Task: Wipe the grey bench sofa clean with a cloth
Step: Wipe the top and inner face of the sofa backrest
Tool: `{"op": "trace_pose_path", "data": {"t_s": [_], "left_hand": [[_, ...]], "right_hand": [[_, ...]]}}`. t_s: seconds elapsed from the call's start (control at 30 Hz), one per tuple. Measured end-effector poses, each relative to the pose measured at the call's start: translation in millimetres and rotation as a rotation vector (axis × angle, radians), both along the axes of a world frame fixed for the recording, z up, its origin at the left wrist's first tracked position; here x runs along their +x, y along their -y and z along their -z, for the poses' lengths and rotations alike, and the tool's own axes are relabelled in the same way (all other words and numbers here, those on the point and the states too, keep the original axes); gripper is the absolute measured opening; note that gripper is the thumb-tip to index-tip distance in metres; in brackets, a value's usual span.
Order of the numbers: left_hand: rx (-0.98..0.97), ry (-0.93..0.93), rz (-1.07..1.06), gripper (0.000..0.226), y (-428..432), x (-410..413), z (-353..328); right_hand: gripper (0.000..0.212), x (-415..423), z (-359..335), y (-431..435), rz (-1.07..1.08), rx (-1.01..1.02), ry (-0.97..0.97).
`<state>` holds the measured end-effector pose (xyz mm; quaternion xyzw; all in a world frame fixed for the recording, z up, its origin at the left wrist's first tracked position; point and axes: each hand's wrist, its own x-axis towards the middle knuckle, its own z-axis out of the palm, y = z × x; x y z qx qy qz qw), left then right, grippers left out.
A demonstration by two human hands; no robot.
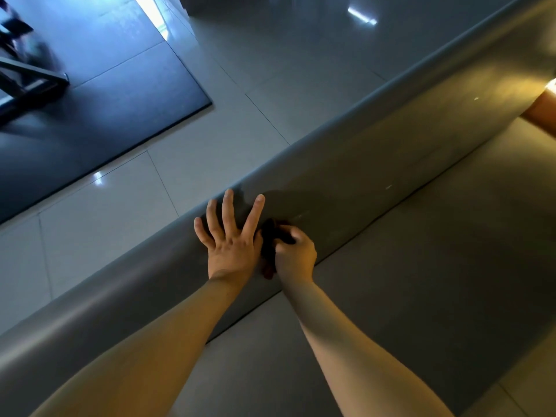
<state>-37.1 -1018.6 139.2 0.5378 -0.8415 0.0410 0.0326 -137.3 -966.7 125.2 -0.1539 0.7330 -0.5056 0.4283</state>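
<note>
The grey bench sofa (pixel 391 164) runs diagonally from lower left to upper right, its rounded backrest above the flat seat (pixel 436 266). My left hand (pixel 231 236) lies flat on the backrest with fingers spread. Right beside it, my right hand (pixel 296 255) grips a small dark cloth (pixel 269 239) bunched against the backrest, just above the seam with the seat. Most of the cloth is hidden under my fingers.
Glossy pale floor tiles (pixel 255 70) lie beyond the backrest. A dark mat (pixel 90 115) with a metal frame (pixel 30 76) on it sits at the upper left. An orange-lit object (pixel 541 109) touches the sofa at the right edge.
</note>
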Motion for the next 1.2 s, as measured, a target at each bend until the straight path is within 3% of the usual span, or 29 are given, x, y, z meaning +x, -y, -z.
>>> {"op": "trace_pose_path", "data": {"t_s": [0.07,0.17,0.23,0.43,0.57,0.67,0.8,1.0,1.2], "left_hand": [[0.017,0.012,-0.006,0.083,-1.0,0.4,-1.9],[0.001,0.007,-0.004,0.081,-1.6,1.2,-1.3],[-0.008,-0.002,0.002,0.080,-1.2,0.4,-0.6],[-0.011,-0.022,-0.004,0.081,-1.0,-1.6,0.4],[-0.029,-0.027,0.015,0.083,-0.4,0.2,0.9],[-0.012,-0.020,0.007,0.083,-1.1,0.6,-0.9],[-0.021,-0.029,0.018,0.081,-1.4,1.6,0.7],[-0.030,-0.044,0.010,0.080,-0.4,0.3,2.2],[-0.050,-0.045,0.023,0.075,0.3,2.6,4.2]], "right_hand": [[0.019,-13.4,-2.9,7.7,0.119,-0.011,0.030],[0.034,-56.9,-12.3,29.7,0.476,-0.027,0.226],[0.042,-81.6,-14.8,35.9,0.546,-0.013,0.320],[0.039,-23.4,-8.2,27.7,0.443,0.041,0.252],[0.026,10.5,-3.7,-1.4,0.181,0.006,0.182],[0.032,-9.5,-5.4,6.2,0.292,-0.024,0.142],[0.042,-70.5,-9.9,35.1,0.511,-0.060,0.269],[0.029,-19.3,-3.2,23.1,0.388,0.003,0.138],[0.022,16.4,0.2,-7.5,0.188,0.024,0.225]]}}
